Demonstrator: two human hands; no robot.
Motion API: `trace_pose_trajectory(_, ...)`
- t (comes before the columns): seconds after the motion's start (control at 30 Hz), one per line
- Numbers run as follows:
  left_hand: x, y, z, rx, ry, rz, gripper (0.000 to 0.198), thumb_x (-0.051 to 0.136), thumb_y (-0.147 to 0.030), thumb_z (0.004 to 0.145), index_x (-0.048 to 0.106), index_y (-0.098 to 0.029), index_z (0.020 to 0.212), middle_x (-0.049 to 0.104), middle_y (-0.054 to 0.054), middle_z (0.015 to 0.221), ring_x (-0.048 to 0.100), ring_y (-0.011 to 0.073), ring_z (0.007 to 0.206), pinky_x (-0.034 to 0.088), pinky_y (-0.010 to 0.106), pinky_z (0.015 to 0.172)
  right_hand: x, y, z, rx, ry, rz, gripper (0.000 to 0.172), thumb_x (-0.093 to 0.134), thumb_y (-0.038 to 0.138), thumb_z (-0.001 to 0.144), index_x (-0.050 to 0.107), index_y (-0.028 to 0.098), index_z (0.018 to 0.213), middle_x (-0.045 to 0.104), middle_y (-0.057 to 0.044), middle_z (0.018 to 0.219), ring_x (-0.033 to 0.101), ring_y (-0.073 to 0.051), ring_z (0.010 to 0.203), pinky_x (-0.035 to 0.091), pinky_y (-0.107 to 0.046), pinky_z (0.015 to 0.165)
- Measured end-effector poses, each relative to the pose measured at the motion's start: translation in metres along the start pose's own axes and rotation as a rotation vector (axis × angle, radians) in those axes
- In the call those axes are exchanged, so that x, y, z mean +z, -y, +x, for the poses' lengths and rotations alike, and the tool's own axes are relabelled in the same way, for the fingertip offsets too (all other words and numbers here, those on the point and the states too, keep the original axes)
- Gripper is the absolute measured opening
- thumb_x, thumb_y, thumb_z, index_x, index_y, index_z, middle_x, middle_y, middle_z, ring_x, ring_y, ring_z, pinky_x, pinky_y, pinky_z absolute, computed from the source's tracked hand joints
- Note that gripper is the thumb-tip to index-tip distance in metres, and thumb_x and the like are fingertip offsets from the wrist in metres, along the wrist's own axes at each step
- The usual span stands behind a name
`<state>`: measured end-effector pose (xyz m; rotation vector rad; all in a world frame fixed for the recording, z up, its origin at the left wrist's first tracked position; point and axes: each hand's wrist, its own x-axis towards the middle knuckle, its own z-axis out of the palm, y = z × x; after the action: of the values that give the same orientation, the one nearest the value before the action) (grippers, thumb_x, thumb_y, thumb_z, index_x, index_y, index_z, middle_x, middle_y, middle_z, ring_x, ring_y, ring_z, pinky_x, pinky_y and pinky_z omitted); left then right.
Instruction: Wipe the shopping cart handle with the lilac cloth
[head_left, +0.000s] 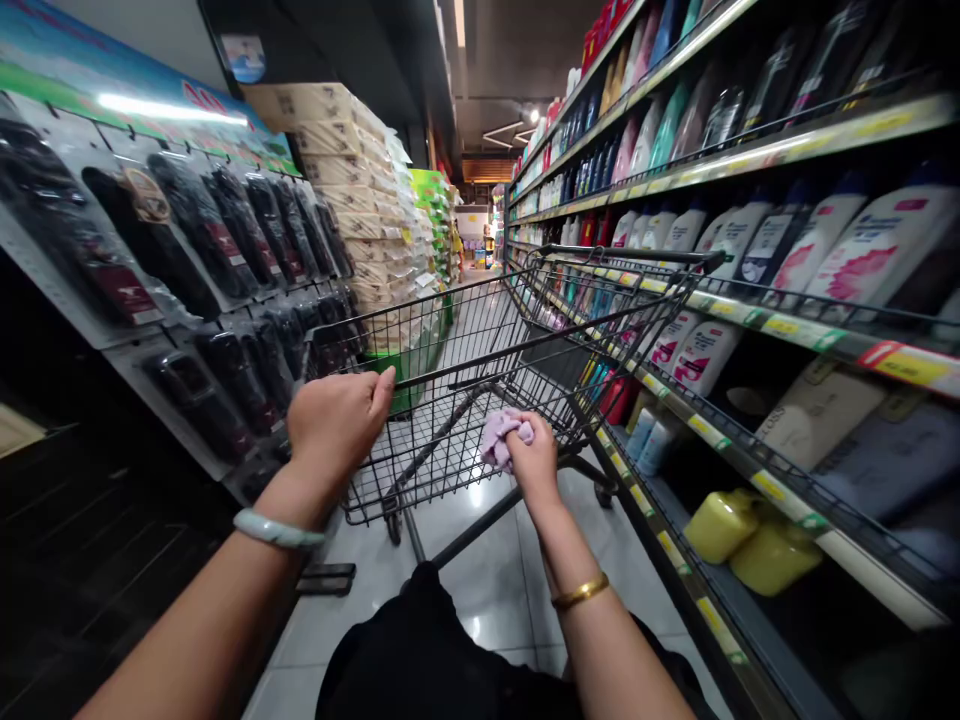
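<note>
Fingers of right hand clutch lilac cloth, left hand cart bar (bottle labels blurred).

Kinda dim overall, glare spots on the floor below the hands, bottles to their right stretched, soft.

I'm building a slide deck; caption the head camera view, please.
Left hand on a shopping cart, right hand holding a crumpled lilac cloth, beside shelved bottles.

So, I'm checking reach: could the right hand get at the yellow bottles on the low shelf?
Probably yes, leaning: the shelf front by the yellow bottles looks open, though a lilac cloth fills the right hand.
</note>
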<state>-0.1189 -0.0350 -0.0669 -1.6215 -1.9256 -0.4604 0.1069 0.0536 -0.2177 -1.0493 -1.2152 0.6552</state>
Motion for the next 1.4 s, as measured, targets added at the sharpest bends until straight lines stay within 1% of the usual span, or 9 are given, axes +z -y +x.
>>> trace_pose_trajectory(0.1, -0.003, -0.035, 0.003, -0.028, -0.15, -0.186, 0.05, 0.036, -0.052, 0.104, 0.074, -0.019, 0.112, 0.076, 0.014, 0.105, 0.067, 0.0324, 0.102, 0.045, 0.046, 0.092, -0.005, 0.015, 0.006, -0.239, -0.07, -0.009, 0.021, 0.058, 0.022, 0.08, 0.071, 0.021, 0.097, 0.065, -0.008, 0.112, 0.062, -0.022, 0.11, 0.049, -0.036, 0.103)
trace_pose_trajectory(0.17, 0.002, -0.063, 0.005, -0.019, -0.21, -0.325, 0.045, 0.044, -0.048, 0.103, 0.07, -0.019, 0.125, 0.075, 0.012, 0.118, 0.064, 0.0309, 0.115, 0.035, 0.051, 0.115, -0.002, 0.013, 0.002, -0.279, -0.055, -0.112, 0.027, 0.059, 0.017, 0.079, 0.071, 0.02, 0.103, 0.064, -0.011, 0.119, 0.061, -0.024, 0.117, 0.047, -0.038, 0.107)
trace_pose_trajectory(0.23, 0.012, -0.087, 0.006, -0.015, -0.216, -0.414, 0.038, 0.047, -0.044, 0.103, 0.071, -0.022, 0.123, 0.076, 0.009, 0.117, 0.064, 0.0288, 0.114, 0.024, 0.053, 0.123, 0.006, -0.001, -0.011, -0.18, 0.042, -0.266, 0.033, 0.06, 0.011, 0.075, 0.072, 0.018, 0.105, 0.064, -0.013, 0.118, 0.062, -0.025, 0.112, 0.05, -0.039, 0.103)
trace_pose_trajectory(0.33, 0.029, -0.105, 0.008, -0.052, -0.251, -0.404, 0.032, 0.05, -0.043, 0.102, 0.074, -0.023, 0.108, 0.076, 0.008, 0.103, 0.063, 0.0294, 0.103, 0.03, 0.053, 0.113, 0.02, -0.024, -0.032, 0.018, 0.314, -0.425, 0.032, 0.063, 0.007, 0.069, 0.074, 0.02, 0.096, 0.065, -0.009, 0.102, 0.064, -0.023, 0.092, 0.053, -0.035, 0.087)
trace_pose_trajectory(0.43, 0.04, -0.105, 0.006, -0.08, -0.341, -0.351, 0.033, 0.047, -0.044, 0.104, 0.073, -0.024, 0.099, 0.074, 0.007, 0.093, 0.06, 0.0294, 0.095, 0.034, 0.05, 0.098, 0.02, -0.023, -0.034, 0.037, 0.339, -0.381, 0.026, 0.062, 0.008, 0.069, 0.073, 0.021, 0.089, 0.065, -0.005, 0.093, 0.063, -0.02, 0.085, 0.051, -0.031, 0.081)
trace_pose_trajectory(0.63, 0.042, -0.099, -0.008, -0.005, -0.51, -0.325, 0.023, 0.052, -0.04, 0.102, 0.07, -0.024, 0.097, 0.072, 0.004, 0.086, 0.055, 0.0263, 0.089, 0.03, 0.046, 0.094, -0.016, 0.021, 0.0, -0.158, 0.027, -0.063, 0.016, 0.061, 0.02, 0.078, 0.066, 0.021, 0.093, 0.066, -0.002, 0.095, 0.062, -0.019, 0.089, 0.05, -0.031, 0.084)
trace_pose_trajectory(0.8, 0.042, -0.093, -0.012, -0.028, -0.629, -0.34, 0.018, 0.057, -0.036, 0.097, 0.066, -0.025, 0.085, 0.069, 0.002, 0.076, 0.054, 0.0245, 0.082, 0.03, 0.044, 0.091, -0.022, 0.04, -0.003, -0.401, -0.171, -0.032, 0.015, 0.062, 0.017, 0.083, 0.065, 0.022, 0.096, 0.064, -0.004, 0.105, 0.063, -0.021, 0.104, 0.05, -0.037, 0.097)
trace_pose_trajectory(1.17, 0.045, -0.062, -0.013, -0.158, -0.579, -0.494, 0.024, 0.055, -0.037, 0.095, 0.063, -0.025, 0.076, 0.064, 0.004, 0.074, 0.054, 0.026, 0.086, 0.032, 0.049, 0.097, -0.007, 0.011, -0.034, -0.675, 0.102, -0.422, 0.031, 0.062, 0.011, 0.078, 0.069, 0.022, 0.106, 0.058, -0.011, 0.114, 0.06, -0.027, 0.108, 0.055, -0.044, 0.092)
trace_pose_trajectory(1.4, 0.03, -0.07, -0.022, -0.136, -0.549, -0.591, 0.024, 0.052, -0.036, 0.101, 0.075, -0.03, 0.093, 0.076, -0.001, 0.098, 0.063, 0.0225, 0.105, 0.019, 0.052, 0.124, -0.018, 0.042, -0.017, -0.638, -0.102, -0.378, 0.022, 0.063, 0.018, 0.082, 0.067, 0.025, 0.102, 0.06, -0.008, 0.108, 0.056, -0.028, 0.115, 0.05, -0.049, 0.102)
